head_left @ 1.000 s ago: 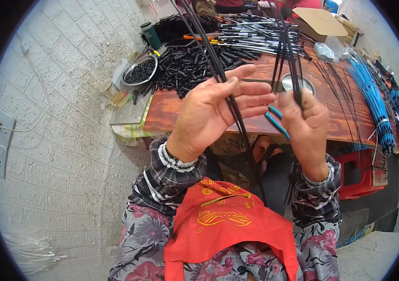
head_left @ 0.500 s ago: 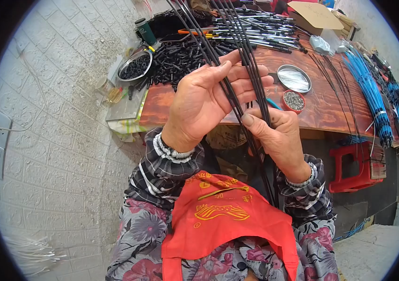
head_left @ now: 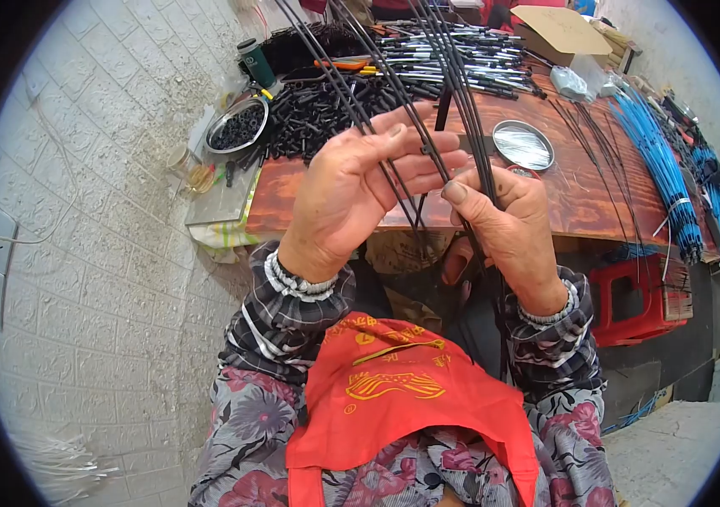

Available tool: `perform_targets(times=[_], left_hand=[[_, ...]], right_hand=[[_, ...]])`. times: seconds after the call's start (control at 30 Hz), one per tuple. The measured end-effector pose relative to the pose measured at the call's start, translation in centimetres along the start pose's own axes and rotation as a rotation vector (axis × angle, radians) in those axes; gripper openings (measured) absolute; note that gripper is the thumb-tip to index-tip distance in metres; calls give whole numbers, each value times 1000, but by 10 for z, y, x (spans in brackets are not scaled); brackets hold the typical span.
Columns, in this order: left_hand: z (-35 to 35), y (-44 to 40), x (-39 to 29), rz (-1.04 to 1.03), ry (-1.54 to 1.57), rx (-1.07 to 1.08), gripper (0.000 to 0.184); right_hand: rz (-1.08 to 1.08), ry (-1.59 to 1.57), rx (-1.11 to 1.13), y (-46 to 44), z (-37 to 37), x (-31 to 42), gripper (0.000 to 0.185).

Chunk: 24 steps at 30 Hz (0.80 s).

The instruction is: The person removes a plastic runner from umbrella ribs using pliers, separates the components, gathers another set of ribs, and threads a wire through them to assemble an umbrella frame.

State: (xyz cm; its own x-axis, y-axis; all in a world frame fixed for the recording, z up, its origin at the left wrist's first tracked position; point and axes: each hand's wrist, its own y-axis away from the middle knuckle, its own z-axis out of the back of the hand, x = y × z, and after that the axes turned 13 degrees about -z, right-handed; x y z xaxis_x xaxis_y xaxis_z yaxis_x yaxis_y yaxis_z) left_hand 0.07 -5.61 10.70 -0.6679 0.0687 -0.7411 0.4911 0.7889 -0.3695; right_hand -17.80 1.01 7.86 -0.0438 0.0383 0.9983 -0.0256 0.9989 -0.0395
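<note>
My left hand (head_left: pixel 343 186) is turned palm up, its fingers stretched out. A pair of thin black rods (head_left: pixel 323 68) runs under its thumb and across the palm, with the lower ends hanging below. My right hand (head_left: pixel 508 224) pinches a larger bunch of black rods (head_left: pixel 463 93) between thumb and fingers. Some of that bunch fans toward my left fingertips, and its lower ends drop past the right wrist toward my lap. How the rods sit behind the right fingers is hidden.
On the wooden table (head_left: pixel 279 198) lie a heap of black tubes (head_left: pixel 313 118), a bowl of black rings (head_left: pixel 237 127), silver-and-black rods (head_left: pixel 453 55) and a round dish of white pins (head_left: pixel 523 145). Blue tie bundles (head_left: pixel 660 169) lie right, above a red stool (head_left: pixel 622 304).
The rods have spread apart: a pair now lies separately in my left hand. My left hand has moved slightly left and down, and my right hand slightly right, widening the gap between them.
</note>
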Motion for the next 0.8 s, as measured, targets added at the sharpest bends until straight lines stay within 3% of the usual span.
perform_targets(times=[0.27,0.37,0.63,0.8], left_hand=[[0,2,11,-30,-183,-98,28],[0,1,13,-22,-219,-180,23],[-8,2,12,-29,-312,-187,21],[-7,-3,22,-19,-283,-171,18]], right_hand=[[110,61,-64,-3,0,1,21],[60,29,-101,-2,0,5,15],[174,121,-135,-10,2,3,16],[70,127,-165,-2,2,7,19]])
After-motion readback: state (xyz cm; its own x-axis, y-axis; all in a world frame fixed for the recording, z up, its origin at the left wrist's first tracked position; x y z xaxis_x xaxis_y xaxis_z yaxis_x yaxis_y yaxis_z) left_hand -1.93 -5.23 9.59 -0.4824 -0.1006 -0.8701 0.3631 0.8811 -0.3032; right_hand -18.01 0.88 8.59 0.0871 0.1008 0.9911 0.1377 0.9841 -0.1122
